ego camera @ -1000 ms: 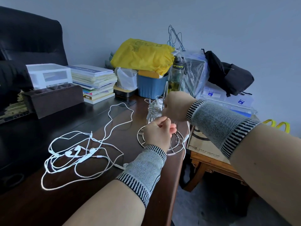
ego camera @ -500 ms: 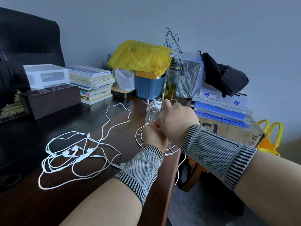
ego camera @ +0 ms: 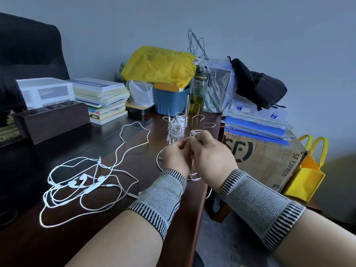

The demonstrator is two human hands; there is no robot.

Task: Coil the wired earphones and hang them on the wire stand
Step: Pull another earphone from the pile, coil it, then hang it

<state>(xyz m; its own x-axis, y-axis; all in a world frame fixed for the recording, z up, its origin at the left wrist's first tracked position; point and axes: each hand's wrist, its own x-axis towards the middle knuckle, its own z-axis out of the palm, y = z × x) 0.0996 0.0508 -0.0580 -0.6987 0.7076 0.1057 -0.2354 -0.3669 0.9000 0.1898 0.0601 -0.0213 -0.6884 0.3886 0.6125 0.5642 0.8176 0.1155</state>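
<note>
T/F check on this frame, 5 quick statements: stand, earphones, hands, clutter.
1. A coiled earphone bundle already hangs on the wire stand. True.
2. Loose earphones lie on the desk, left of the hands. True.
3. The left hand rests on the loose earphones. False: it is at the stand, beside the right hand.
4. The cardboard box stands on the desk. False: it stands off the desk's right edge.
5. The yellow bag sits above the blue bin. True.
</note>
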